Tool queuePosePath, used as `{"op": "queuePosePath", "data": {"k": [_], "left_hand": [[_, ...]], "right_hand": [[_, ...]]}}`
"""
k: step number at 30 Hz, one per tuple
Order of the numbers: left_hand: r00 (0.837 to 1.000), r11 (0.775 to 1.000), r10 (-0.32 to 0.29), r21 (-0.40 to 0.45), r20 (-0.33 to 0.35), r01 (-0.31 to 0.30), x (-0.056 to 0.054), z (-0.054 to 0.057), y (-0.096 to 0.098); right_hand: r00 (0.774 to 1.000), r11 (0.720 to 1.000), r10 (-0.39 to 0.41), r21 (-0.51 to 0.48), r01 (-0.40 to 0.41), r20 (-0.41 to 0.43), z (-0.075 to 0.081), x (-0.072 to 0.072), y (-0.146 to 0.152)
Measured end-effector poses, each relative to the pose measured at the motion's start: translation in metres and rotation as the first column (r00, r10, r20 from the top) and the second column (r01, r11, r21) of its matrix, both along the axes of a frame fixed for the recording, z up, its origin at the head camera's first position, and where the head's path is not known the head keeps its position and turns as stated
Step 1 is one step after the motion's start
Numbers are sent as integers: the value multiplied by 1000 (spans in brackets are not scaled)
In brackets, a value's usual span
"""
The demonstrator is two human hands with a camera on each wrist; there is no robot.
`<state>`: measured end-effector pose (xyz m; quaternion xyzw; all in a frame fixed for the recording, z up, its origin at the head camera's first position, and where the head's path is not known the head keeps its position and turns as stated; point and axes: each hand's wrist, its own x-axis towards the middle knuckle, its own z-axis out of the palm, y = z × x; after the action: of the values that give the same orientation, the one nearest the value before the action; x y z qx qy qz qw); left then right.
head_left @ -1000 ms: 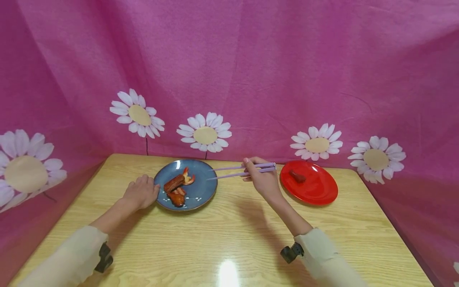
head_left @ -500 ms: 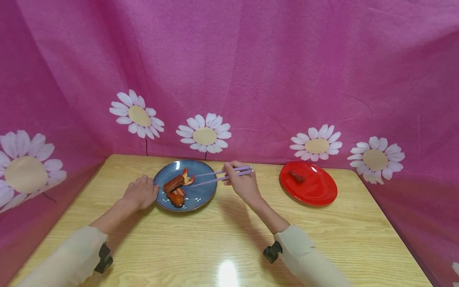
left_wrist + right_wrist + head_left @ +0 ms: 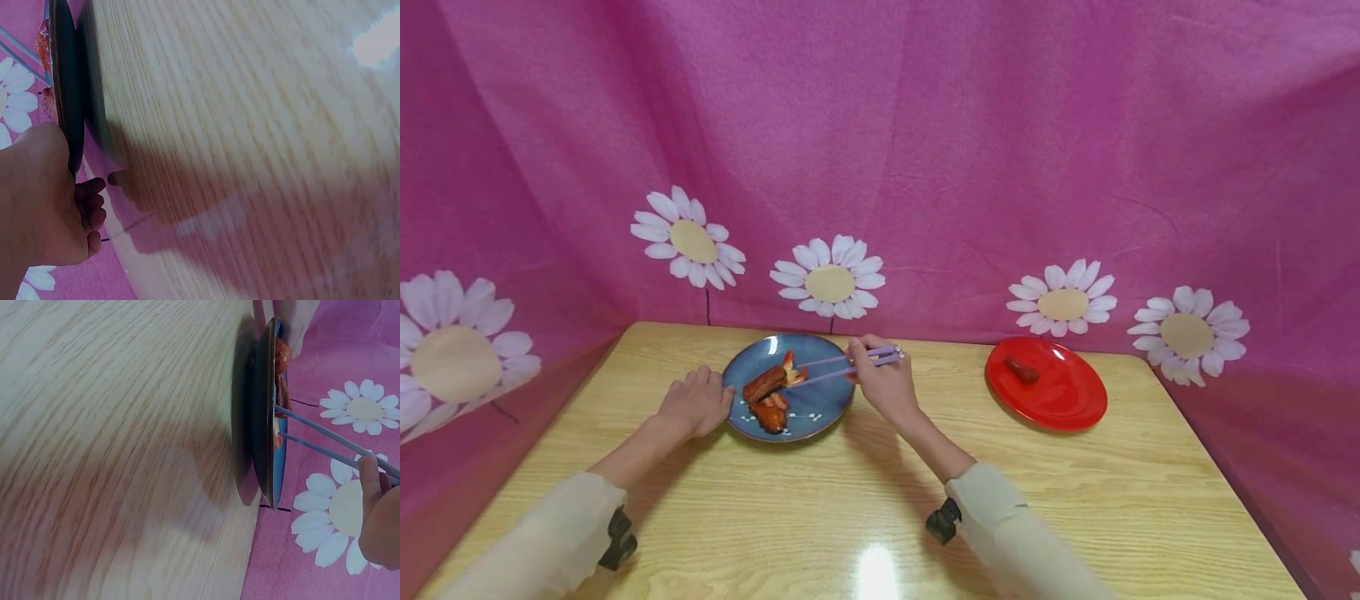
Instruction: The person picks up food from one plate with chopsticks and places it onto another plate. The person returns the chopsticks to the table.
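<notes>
My left hand [image 3: 696,402] grips the left rim of a blue plate [image 3: 823,402], its fingers curled low at the edge in the left wrist view. On that plate lie a brown rib-like piece [image 3: 764,383], a glazed piece like a chicken wing [image 3: 772,419] and a red-and-yellow claw-shaped piece [image 3: 789,360]. With my right hand [image 3: 886,388] I hold a pair of purple chopsticks [image 3: 328,432] over the plate's right side. Their tips reach the claw-shaped piece, one on either side of it in the head view.
To the right stands a red plate [image 3: 1075,396] carrying a small dark red piece of food [image 3: 1022,371]. Both plates are on a wooden table [image 3: 820,508]. A pink cloth [image 3: 940,208] with daisies hangs behind and at the sides.
My right hand has moved left with the chopsticks, from between the plates to the blue plate, bringing the tips to the claw-shaped piece. My left hand has stayed at the rim.
</notes>
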<state>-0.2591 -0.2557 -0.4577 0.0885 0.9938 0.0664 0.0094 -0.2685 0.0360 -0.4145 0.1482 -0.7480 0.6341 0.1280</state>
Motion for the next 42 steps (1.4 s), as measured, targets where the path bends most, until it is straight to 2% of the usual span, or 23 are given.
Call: {"op": "queuePosePath", "data": {"k": [9, 18, 23, 30, 37, 42], "left_hand": [[1000, 1000, 1, 0, 12, -1, 1, 1, 1], [1000, 1000, 4, 7, 20, -4, 1, 2, 3], [1000, 1000, 5, 13, 28, -5, 0, 3, 3], [1000, 1000, 7, 8, 24, -7, -1, 1, 3], [1000, 1000, 9, 12, 24, -9, 0, -1, 2], [1000, 1000, 13, 8, 6, -13, 0, 0, 1]], "right_hand": [[999, 999, -32, 35, 33, -26, -2, -1, -13], [993, 992, -80, 89, 88, -86, -3, -1, -23], [991, 985, -117, 117, 123, -56, -1, -1, -26], [994, 994, -103, 48, 101, 38, -2, -3, -25], [995, 996, -84, 44, 82, 56, 1, -3, -16], [992, 990, -121, 72, 119, 23, 3, -6, -5]]}}
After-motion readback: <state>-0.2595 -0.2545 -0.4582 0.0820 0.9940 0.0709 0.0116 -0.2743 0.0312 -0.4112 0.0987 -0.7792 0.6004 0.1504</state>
